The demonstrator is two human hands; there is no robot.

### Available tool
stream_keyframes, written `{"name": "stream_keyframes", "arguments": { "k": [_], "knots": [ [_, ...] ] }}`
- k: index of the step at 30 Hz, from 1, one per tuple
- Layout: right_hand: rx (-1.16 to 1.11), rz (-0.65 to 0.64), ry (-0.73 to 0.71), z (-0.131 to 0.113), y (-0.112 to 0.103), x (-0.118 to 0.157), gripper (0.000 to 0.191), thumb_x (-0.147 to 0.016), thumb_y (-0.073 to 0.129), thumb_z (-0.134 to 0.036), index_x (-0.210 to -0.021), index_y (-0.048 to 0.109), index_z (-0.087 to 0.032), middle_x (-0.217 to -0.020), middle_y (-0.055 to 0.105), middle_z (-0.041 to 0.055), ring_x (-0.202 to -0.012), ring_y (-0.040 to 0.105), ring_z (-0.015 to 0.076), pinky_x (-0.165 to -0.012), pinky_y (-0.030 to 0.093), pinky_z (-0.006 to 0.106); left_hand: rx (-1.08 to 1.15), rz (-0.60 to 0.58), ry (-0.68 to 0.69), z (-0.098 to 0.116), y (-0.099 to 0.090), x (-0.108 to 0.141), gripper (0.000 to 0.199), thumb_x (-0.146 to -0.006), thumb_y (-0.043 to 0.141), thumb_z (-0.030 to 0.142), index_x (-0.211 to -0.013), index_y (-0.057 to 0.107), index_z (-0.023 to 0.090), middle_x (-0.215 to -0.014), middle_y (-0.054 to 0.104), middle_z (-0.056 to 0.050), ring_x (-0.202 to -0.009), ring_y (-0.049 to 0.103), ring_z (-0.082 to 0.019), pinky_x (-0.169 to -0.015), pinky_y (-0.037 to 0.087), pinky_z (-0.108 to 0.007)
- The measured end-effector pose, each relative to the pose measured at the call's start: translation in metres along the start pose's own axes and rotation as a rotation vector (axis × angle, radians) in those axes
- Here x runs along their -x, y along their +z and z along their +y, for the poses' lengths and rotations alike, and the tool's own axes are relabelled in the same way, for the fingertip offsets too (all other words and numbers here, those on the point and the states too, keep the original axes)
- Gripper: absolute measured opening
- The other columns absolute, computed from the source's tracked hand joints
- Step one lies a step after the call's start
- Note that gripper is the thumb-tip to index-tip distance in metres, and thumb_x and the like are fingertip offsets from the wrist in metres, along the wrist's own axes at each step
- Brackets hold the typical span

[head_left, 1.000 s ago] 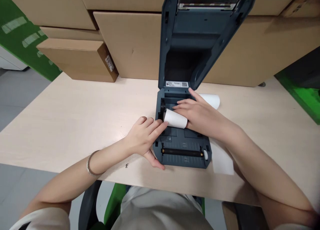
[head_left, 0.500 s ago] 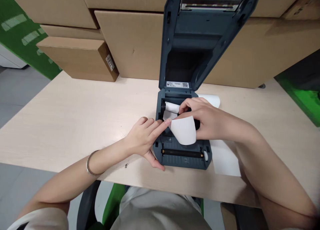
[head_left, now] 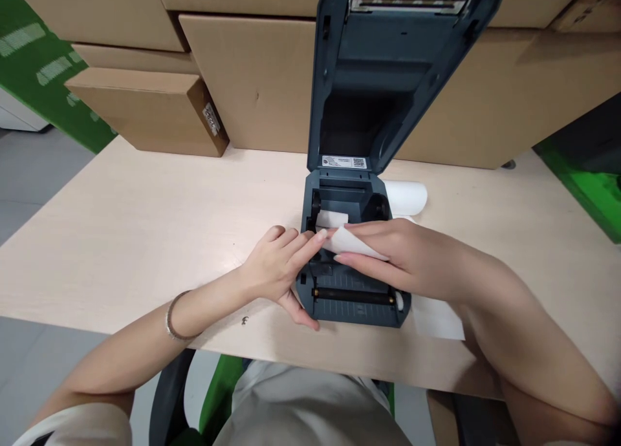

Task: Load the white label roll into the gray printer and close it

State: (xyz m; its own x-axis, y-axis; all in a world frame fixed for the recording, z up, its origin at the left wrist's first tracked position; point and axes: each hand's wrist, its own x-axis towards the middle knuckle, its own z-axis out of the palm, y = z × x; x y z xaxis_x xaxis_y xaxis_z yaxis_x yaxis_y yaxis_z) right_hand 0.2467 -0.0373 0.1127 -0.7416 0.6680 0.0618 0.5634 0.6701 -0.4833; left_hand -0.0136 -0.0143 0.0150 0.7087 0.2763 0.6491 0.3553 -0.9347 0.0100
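A dark blue-grey label printer (head_left: 359, 312) stands on the table with its lid (head_left: 383, 39) raised. Inside it, a small white paper roll (head_left: 332, 219) lies near the left holder. The roll's loose white paper strip (head_left: 356, 244) sits between the thumb and fingers of my right hand (head_left: 412, 258), which reaches over the printer from the right. My left hand (head_left: 281, 268) rests at the printer's left side, index finger stretched to the strip's left end, thumb out by the front left corner. Its other fingers are bent. Nothing shows in its grasp.
Behind the printer stand large cardboard boxes (head_left: 252, 84), with a flatter box (head_left: 140, 113) at the back left. A bigger white paper roll (head_left: 406, 197) lies to the printer's right, and a white sheet (head_left: 439, 318) is by my right forearm. The table (head_left: 145, 220) extends left.
My right hand has come off the paper roll toward me and now pinches the loose strip, which is turned flatter. The roll sits slightly lower. My left hand has hardly moved.
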Motion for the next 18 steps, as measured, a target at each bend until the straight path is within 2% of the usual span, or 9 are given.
{"name": "stream_keyframes", "arguments": {
  "k": [2, 4, 6, 8, 10, 12, 14, 16, 18],
  "knots": [
    [0.012, -0.032, -0.060, 0.001, 0.001, 0.011, 0.038, -0.110, 0.042, -0.034, -0.132, 0.073, -0.027, -0.136, 0.073, 0.0001, -0.124, 0.071, 0.0186, -0.103, 0.061, 0.029, 0.006, -0.029, -0.003, -0.001, 0.000, 0.002, 0.132, -0.077, 0.025, 0.104, -0.166, 0.014, 0.008, -0.105, 0.074, -0.010, -0.072, 0.052, -0.024, -0.069, 0.030, -0.037],
    [0.061, -0.027, -0.120, 0.000, 0.005, 0.024, 0.040, -0.107, 0.046, -0.025, -0.140, 0.068, -0.028, -0.149, 0.065, -0.0010, -0.137, 0.063, 0.0185, -0.116, 0.055, 0.029, 0.007, -0.033, 0.005, -0.002, 0.000, 0.004, 0.132, -0.076, 0.024, 0.105, -0.166, 0.015, 0.009, -0.107, 0.075, -0.011, -0.074, 0.053, -0.024, -0.069, 0.029, -0.037],
    [0.130, -0.010, -0.141, -0.007, 0.011, 0.036, 0.044, -0.103, 0.046, -0.017, -0.139, 0.069, -0.027, -0.150, 0.063, -0.0010, -0.140, 0.061, 0.0188, -0.122, 0.051, 0.029, 0.001, -0.031, 0.008, -0.002, 0.001, 0.005, 0.132, -0.076, 0.022, 0.105, -0.166, 0.017, 0.009, -0.107, 0.075, -0.011, -0.073, 0.054, -0.024, -0.068, 0.029, -0.037],
    [0.191, -0.001, -0.129, -0.019, 0.017, 0.045, 0.049, -0.098, 0.041, -0.013, -0.133, 0.072, -0.028, -0.146, 0.067, -0.0003, -0.135, 0.065, 0.0205, -0.121, 0.053, 0.030, -0.007, -0.029, 0.004, -0.002, 0.000, 0.005, 0.132, -0.076, 0.021, 0.105, -0.166, 0.018, 0.009, -0.106, 0.076, -0.011, -0.072, 0.053, -0.023, -0.067, 0.029, -0.037],
    [0.257, -0.029, -0.101, -0.030, 0.022, 0.053, 0.056, -0.095, 0.038, -0.014, -0.138, 0.069, -0.032, -0.149, 0.064, -0.0011, -0.139, 0.062, 0.0239, -0.123, 0.053, 0.036, -0.012, -0.020, 0.004, -0.001, -0.001, 0.003, 0.131, -0.077, 0.019, 0.105, -0.166, 0.017, 0.009, -0.106, 0.076, -0.012, -0.071, 0.054, -0.023, -0.067, 0.030, -0.038],
    [0.302, -0.076, -0.073, -0.038, 0.026, 0.059, 0.064, -0.095, 0.040, -0.020, -0.155, 0.055, -0.035, -0.161, 0.052, -0.0032, -0.151, 0.049, 0.0257, -0.131, 0.045, 0.041, -0.019, -0.011, 0.010, 0.000, -0.003, 0.000, 0.130, -0.078, 0.017, 0.104, -0.166, 0.017, 0.009, -0.104, 0.077, -0.011, -0.068, 0.054, -0.022, -0.065, 0.031, -0.039],
    [0.312, -0.116, -0.036, -0.043, 0.027, 0.065, 0.076, -0.096, 0.044, -0.025, -0.169, 0.030, -0.038, -0.169, 0.036, -0.0054, -0.159, 0.033, 0.0239, -0.138, 0.032, 0.038, -0.022, -0.015, 0.008, 0.002, -0.004, -0.002, 0.128, -0.079, 0.012, 0.103, -0.166, 0.018, 0.008, -0.105, 0.077, -0.011, -0.067, 0.056, -0.022, -0.063, 0.032, -0.040],
    [0.271, -0.109, 0.002, -0.049, 0.028, 0.071, 0.087, -0.096, 0.048, -0.025, -0.172, 0.010, -0.040, -0.171, 0.029, -0.0063, -0.160, 0.029, 0.0213, -0.139, 0.027, 0.032, -0.008, -0.031, -0.006, 0.004, -0.005, -0.004, 0.127, -0.078, 0.005, 0.103, -0.163, 0.022, 0.009, -0.108, 0.078, -0.012, -0.065, 0.057, -0.022, -0.059, 0.034, -0.040],
    [0.220, -0.043, 0.036, -0.058, 0.029, 0.081, 0.093, -0.094, 0.052, -0.023, -0.169, 0.002, -0.044, -0.170, 0.029, -0.0090, -0.159, 0.030, 0.0192, -0.138, 0.029, 0.029, 0.009, -0.050, -0.023, 0.004, -0.006, -0.006, 0.127, -0.077, -0.002, 0.102, -0.158, 0.028, 0.010, -0.110, 0.079, -0.012, -0.063, 0.058, -0.021, -0.057, 0.037, -0.041]
  ]
}}
